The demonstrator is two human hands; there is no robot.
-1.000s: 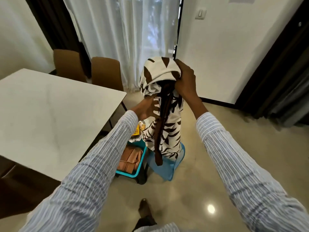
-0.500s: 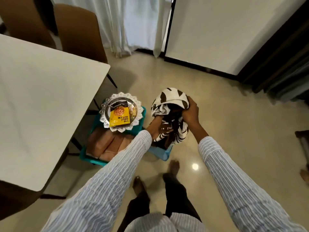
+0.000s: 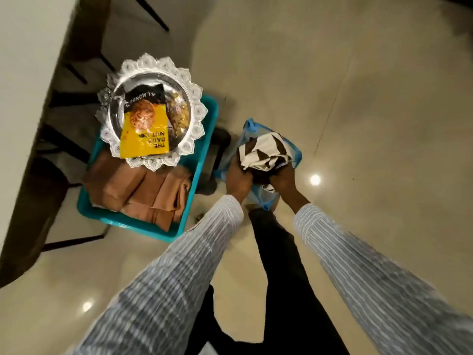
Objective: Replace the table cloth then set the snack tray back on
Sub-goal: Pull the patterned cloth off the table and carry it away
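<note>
Cream-and-brown patterned cloth, bundled, gripped by left hand and right hand, fingers curled around its underside, over blue basket at 1 o'clock. Snack tray at 11 o'clock, perched on teal crate. Risk: loose folds spilling over rim; tray knocked.

Glossy beige floor fills most of the frame, catching ceiling-light glints; a white tabletop edges the upper left.
</note>
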